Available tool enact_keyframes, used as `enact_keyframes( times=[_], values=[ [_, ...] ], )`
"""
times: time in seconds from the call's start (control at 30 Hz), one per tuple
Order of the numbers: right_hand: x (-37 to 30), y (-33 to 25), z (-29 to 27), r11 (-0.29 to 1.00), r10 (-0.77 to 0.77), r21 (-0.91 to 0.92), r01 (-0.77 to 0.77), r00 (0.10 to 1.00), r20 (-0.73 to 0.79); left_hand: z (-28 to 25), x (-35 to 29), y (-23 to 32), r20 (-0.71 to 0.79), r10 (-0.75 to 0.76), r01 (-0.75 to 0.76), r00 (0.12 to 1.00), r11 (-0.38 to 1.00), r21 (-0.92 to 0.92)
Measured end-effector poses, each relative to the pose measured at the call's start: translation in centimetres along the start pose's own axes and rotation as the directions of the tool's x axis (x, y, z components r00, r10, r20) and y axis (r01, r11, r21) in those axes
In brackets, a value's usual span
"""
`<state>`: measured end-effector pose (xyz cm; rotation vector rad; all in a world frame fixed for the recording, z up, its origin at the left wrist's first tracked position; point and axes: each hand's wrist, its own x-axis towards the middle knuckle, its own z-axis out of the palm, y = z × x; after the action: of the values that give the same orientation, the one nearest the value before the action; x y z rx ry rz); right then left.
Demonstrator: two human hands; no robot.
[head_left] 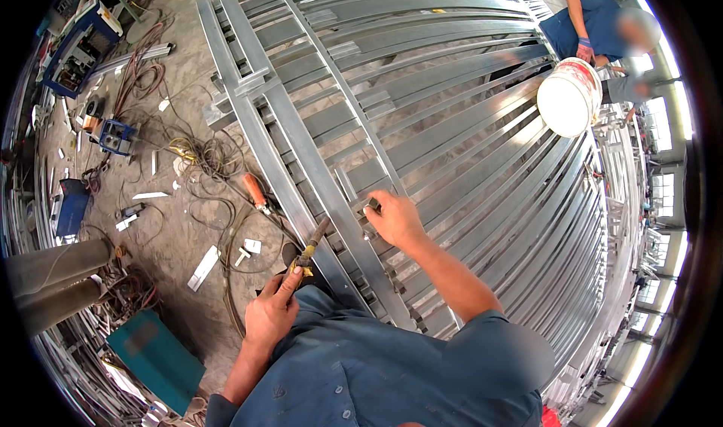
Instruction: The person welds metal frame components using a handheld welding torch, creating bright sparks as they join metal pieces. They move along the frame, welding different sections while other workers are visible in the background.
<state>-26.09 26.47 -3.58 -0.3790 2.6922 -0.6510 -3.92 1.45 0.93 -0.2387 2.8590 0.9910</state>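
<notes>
- Steel frame (452, 126): big gate-like grid of grey tube rails and slats, lying flat and filling most of the view. Many slats already sit in rows across the rails, so I'd judge the bulk of the layout done. Weld state of the joints can't be read from here.
- Floor (181, 224), left of frame: tangled cables (211, 163), metal offcuts, a blue box machine (79, 47) at top left, a teal case (154, 355) at bottom left, an orange-handled tool (254, 191) lying just beside the frame edge.
- Second person (595, 24) at the far top-right end of the frame, bent over, with a white bucket (568, 96) near them. Their hands are not the wearer's.
- Right hand (395, 220): resting on the frame near the near-edge rail, fingers closed on a small metal piece (371, 203), pressing it against a slat. Looks like it is being positioned, not yet fixed.
- Left hand (271, 310): fist wrapped around the electrode holder (305, 257), lower left of the small piece. Holder points up and right toward the rail but sits apart from the piece. No arc visible.
- Judgement: one small piece being fitted at the near edge, tack not yet made here. How many such pieces remain along the rail, cannot tell.
</notes>
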Motion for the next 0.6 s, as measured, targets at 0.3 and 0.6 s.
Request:
enact_keyframes(
  times=[0.3, 0.6],
  values=[
    [0.4, -1.1, 0.2, 0.998, 0.011, -0.063, 0.007, 0.956, 0.292, 0.3, 0.0, -0.1, 0.006, -0.003, 0.003, 1.000, 1.000, 0.001],
    [3.0, 3.6, 0.5, 0.956, -0.003, 0.258, -0.138, 0.877, 0.481, 0.7, 0.5, 0.3, 0.033, 0.002, -0.001, 0.999, 0.999, -0.048]
  ],
)
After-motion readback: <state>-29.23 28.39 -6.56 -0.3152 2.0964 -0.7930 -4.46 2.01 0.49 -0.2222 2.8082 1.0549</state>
